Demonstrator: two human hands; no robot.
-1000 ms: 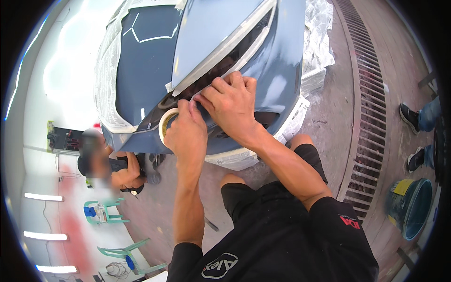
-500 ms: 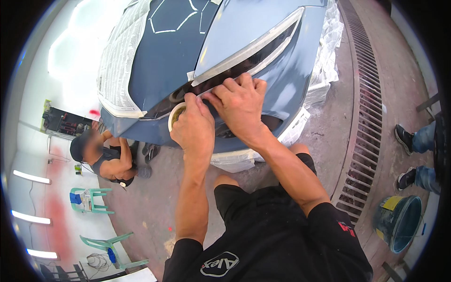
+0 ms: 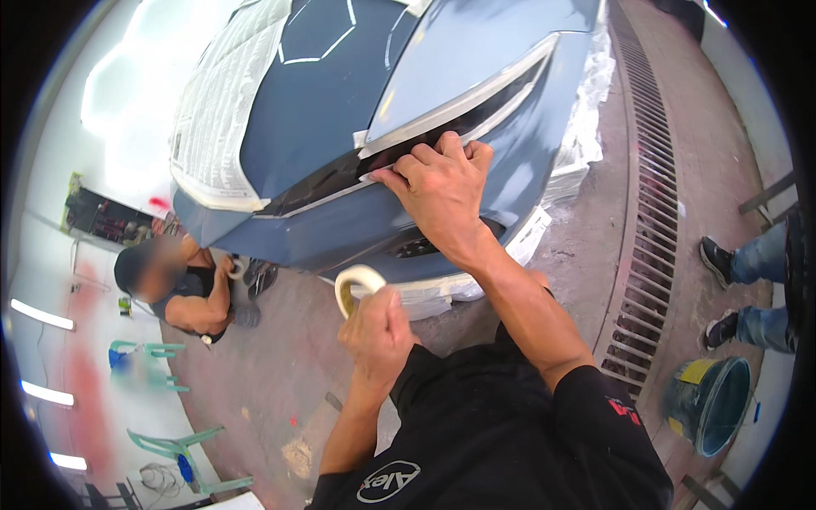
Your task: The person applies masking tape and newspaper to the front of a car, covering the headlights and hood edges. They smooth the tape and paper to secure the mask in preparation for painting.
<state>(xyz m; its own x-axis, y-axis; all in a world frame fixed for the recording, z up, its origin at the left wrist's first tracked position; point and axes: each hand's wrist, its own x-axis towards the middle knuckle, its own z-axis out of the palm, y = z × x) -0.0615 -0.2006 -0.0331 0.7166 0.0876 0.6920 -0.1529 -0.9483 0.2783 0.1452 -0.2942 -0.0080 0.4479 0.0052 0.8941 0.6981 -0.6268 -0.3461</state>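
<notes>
In my left hand (image 3: 378, 336), a roll of cream masking tape (image 3: 367, 274) is held low, away from the car (image 3: 319, 234). My right hand (image 3: 442, 195) lies over the dark headlight (image 3: 408, 143), fingers bent and thumb pressing at the lower edge. A pale end of a masking tape strip (image 3: 368, 178) shows by that thumb; the rest under the hand is hidden. Wide tape (image 3: 463, 104) borders the headlight's upper edge, and another strip (image 3: 506, 104) runs along the lower edge beyond my fingers.
Masking paper (image 3: 223, 119) covers part of the front at left. A person (image 3: 191, 293) crouches there, holding a tape roll. Green chairs (image 3: 183, 450) stand lower left. At right are a floor grate (image 3: 654, 204), a bucket (image 3: 710, 399) and another person's legs (image 3: 756, 255).
My left hand has moved down and away from the headlight with the tape roll. My right hand stays at the headlight's lower edge. The view has shifted slightly.
</notes>
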